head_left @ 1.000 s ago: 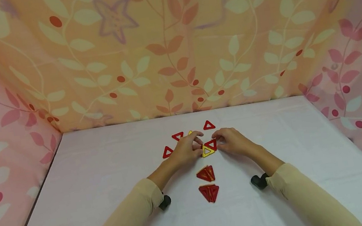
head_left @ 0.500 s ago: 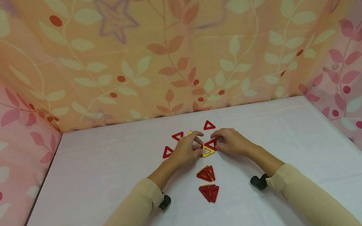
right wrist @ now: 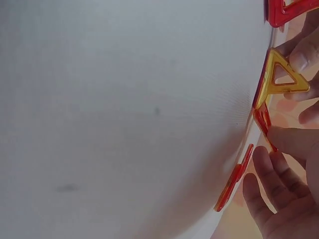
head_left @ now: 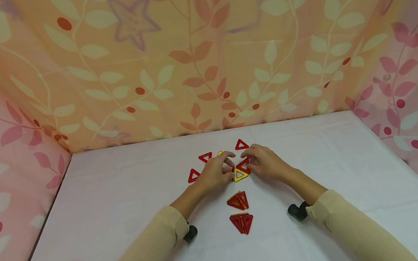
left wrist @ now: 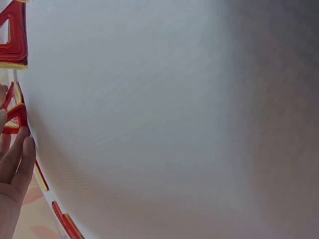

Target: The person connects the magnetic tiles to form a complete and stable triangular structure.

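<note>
In the head view, both hands meet around a cluster of magnetic triangle tiles. A yellow triangle tile [head_left: 239, 174] leans at its front, and a red triangle tile [head_left: 244, 166] adjoins it on the right. My left hand [head_left: 217, 171] grips the cluster's left side; in the left wrist view, a red tile [left wrist: 20, 114] shows between its fingers. My right hand [head_left: 266, 161] pinches the right-hand red tile, its thumb [right wrist: 291, 142] against that tile in the right wrist view. There the yellow tile [right wrist: 273, 87] stands tilted, with left-hand fingers behind it.
Two folded tile shapes, one [head_left: 238, 200] behind the other [head_left: 242, 223], stand nearer the body. Loose red triangles lie at the left [head_left: 193, 175], farther back [head_left: 205, 157] and beyond the hands [head_left: 241, 144]. A yellow tile [head_left: 219, 153] is mostly hidden by the left hand.
My right hand has shifted slightly left and away from the body, covering more of the red tile's right side. The left hand and the other tiles have stayed put.
</note>
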`<state>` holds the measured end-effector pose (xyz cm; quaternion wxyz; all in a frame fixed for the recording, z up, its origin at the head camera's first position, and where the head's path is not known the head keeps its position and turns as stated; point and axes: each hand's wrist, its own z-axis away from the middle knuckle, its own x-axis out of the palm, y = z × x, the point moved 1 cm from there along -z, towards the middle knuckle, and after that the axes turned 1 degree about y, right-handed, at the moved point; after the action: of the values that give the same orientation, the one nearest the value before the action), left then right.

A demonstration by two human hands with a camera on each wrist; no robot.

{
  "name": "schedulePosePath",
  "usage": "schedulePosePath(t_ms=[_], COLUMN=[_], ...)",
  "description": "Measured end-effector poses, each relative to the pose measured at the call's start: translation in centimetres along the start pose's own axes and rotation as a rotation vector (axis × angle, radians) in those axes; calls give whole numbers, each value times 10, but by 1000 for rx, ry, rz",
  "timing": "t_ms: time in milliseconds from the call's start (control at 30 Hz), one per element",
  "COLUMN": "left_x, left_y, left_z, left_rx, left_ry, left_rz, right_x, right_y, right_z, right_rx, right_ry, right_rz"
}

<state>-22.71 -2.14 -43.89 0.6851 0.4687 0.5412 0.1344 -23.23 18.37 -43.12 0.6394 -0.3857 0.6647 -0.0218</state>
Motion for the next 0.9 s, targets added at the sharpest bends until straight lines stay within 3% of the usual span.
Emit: schedulePosePath(t_ms=[233,633,900], left_x=[0,-1,1], left_y=[2,0,0], left_z=[1,0,-2], left_rx=[-5,29,16], left_ry=[3,11,2], left_rz=[-8,-20,-29], right_x=[1,1,0], right_y=[-4,-6,-6], right_z=[0,-1,-1], right_rx=[-18,25,13], right_ry=[14,-63,-73], right_rz=[-32,-115,-116])
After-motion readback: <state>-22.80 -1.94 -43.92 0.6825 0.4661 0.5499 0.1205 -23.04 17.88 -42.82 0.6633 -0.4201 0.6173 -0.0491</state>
